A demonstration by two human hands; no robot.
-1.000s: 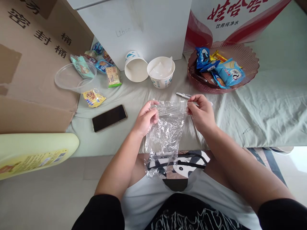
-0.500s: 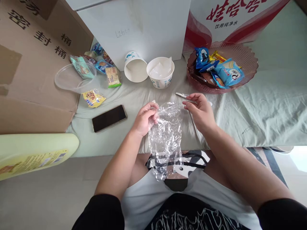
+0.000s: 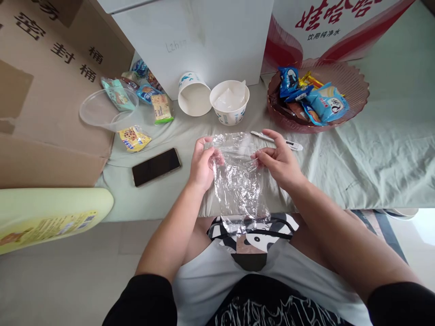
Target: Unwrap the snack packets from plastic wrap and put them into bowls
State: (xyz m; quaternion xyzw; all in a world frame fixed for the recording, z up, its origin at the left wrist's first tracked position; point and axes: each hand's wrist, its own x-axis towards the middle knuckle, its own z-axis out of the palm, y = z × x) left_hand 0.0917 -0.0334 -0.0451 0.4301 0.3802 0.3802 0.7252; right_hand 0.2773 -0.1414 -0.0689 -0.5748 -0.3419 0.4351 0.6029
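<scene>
A crinkled clear plastic bag point(image 3: 239, 185) hangs between my hands, its lower end dangling past the edge of the cloth-covered surface. My left hand point(image 3: 204, 165) pinches its upper left side, the fingers showing through the film. At the upper right side, my right hand point(image 3: 277, 158) is closed on the plastic between thumb and fingers. Just beyond the right hand lies a white utility knife point(image 3: 287, 143), partly hidden by a finger. Behind the bag, a paper bowl point(image 3: 234, 115) stands upright with crumpled translucent plastic in it, and another paper bowl point(image 3: 194, 100) lies tipped on its side.
To the right stands a pink scalloped bowl point(image 3: 360, 97) of wrapped snacks. At left are a phone point(image 3: 156, 166), a clear plastic tub point(image 3: 91, 108) and several snack packets. A cardboard box point(image 3: 50, 131), a white box point(image 3: 193, 45) and a red-white carton point(image 3: 319, 36) rise behind.
My right hand has moved slightly left and down and now holds the bag's right side. The bag is spread wider and its lower end has lifted. The utility knife lies more exposed.
</scene>
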